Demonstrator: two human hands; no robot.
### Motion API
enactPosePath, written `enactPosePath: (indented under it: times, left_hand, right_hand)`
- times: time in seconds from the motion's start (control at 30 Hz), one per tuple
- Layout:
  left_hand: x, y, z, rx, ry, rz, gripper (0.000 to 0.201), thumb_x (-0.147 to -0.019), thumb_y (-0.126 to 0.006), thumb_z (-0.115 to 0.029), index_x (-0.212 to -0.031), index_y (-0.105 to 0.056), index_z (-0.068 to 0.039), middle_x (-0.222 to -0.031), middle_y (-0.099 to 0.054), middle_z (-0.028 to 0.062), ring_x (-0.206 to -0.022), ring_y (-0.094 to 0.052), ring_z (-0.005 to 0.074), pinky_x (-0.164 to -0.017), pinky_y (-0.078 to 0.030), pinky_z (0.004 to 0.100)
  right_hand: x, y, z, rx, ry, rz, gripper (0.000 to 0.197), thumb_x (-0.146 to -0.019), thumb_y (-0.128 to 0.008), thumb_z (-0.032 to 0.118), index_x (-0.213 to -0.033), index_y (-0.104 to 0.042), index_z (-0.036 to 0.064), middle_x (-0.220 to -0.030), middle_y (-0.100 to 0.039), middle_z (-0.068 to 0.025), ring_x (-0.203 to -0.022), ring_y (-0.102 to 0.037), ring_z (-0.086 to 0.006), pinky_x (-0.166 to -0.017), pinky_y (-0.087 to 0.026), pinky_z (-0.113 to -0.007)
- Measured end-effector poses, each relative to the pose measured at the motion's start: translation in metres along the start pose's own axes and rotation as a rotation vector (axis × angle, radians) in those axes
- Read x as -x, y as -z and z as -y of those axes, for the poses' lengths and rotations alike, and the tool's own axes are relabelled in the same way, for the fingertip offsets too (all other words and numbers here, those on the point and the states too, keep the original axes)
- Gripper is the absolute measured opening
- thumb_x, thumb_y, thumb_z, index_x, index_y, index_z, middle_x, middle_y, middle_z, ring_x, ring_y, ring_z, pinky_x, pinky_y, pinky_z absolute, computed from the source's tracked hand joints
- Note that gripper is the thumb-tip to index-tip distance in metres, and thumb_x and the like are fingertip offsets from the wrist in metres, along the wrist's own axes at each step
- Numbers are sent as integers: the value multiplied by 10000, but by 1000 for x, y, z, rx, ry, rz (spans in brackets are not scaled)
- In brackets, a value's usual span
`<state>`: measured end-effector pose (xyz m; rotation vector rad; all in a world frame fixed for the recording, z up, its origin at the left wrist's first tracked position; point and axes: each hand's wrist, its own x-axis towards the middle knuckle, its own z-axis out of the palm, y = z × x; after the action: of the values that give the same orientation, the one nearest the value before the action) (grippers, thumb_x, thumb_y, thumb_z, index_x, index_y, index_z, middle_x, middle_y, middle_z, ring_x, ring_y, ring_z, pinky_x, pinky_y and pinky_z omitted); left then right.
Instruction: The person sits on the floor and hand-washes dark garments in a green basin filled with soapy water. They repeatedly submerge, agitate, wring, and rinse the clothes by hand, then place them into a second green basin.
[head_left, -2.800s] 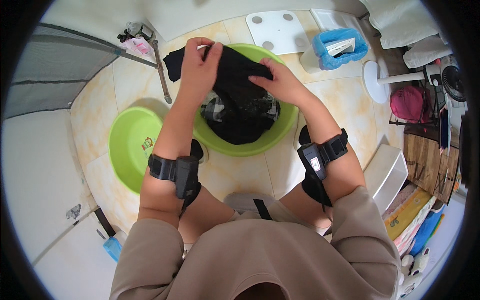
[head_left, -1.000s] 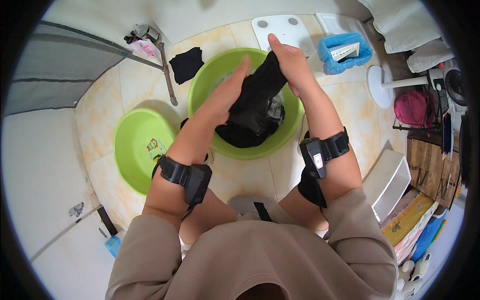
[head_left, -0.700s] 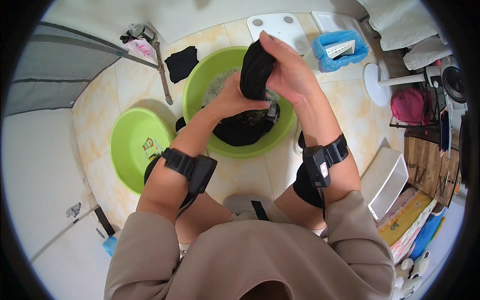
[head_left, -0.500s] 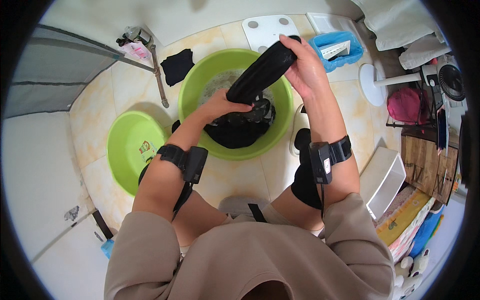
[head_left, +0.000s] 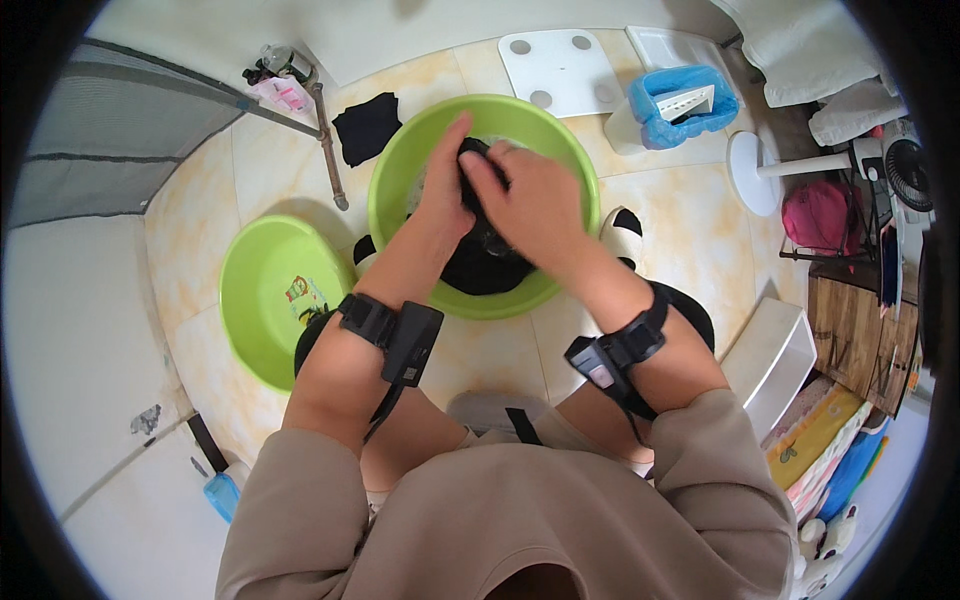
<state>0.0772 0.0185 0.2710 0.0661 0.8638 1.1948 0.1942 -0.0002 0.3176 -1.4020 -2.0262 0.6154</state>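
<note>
Here both hands, left hand [head_left: 447, 190] and right hand [head_left: 528, 200], have fingers closed around the black garment [head_left: 482, 262] in the large green basin [head_left: 400, 190]; squeezing low (over the water) should limit splashing toward the smaller basin [head_left: 262, 300] at eight o'clock.

Small green basin [head_left: 275, 300], left of my left hand [head_left: 447, 190]: colourful square sticker [head_left: 300, 298] on its inside bottom. Bin lined with a blue bag [head_left: 680, 100], up and right of my right hand [head_left: 530, 200]: white carton [head_left: 688, 102] poking out.
</note>
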Motion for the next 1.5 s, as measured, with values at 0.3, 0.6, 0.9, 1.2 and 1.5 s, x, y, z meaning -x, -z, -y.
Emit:
enactPosePath:
  times: [0.3, 0.6, 0.9, 1.2, 1.5]
  left_hand:
    - [-12, 6, -30, -46, 6, 59, 200, -878, -614, -300, -844, -611, -104, -779, -628, 37, -718, -607, 189, -667, -506, 317]
    - [12, -27, -38, 84, -68, 1, 239, -843, -633, -309, -877, -622, -73, -841, -660, 75, -757, -625, 229, -719, -515, 366]
    - [7, -20, -36, -110, -19, -182, 235, -834, -673, -333, -910, -655, -111, -858, -665, 38, -783, -628, 181, -768, -505, 323]
    - [10, 0, -28, -237, -65, 19, 170, -888, -604, -288, -869, -614, -120, -791, -626, 47, -743, -602, 174, -673, -499, 299]
    - [5, 4, -16, -253, 35, -115, 175, -876, -593, -260, -919, -610, -91, -898, -639, 72, -805, -605, 217, -732, -509, 358]
  right_hand:
    - [-2, -18, 17, 19, 187, -102, 255, -840, -672, 251, -731, -582, 40, -960, -542, -120, -793, -600, -293, -570, -490, -370]
    - [-24, -22, 0, -243, 154, -506, 318, -814, -717, 290, -737, -567, 20, -746, -582, -128, -671, -569, -313, -636, -477, -347]
    - [-38, -8, -13, -922, -112, -343, 222, -862, -724, 188, -851, -538, 68, -773, -561, 23, -723, -494, -51, -648, -424, -205]
    - [-16, -24, 18, -32, 452, -97, 223, -843, -598, 253, -715, -644, 76, -708, -634, -66, -636, -624, -286, -570, -506, -370]
    - [-19, -52, -4, 9, 304, -271, 310, -830, -583, 241, -569, -598, 74, -649, -600, -103, -539, -578, -317, -482, -441, -425]
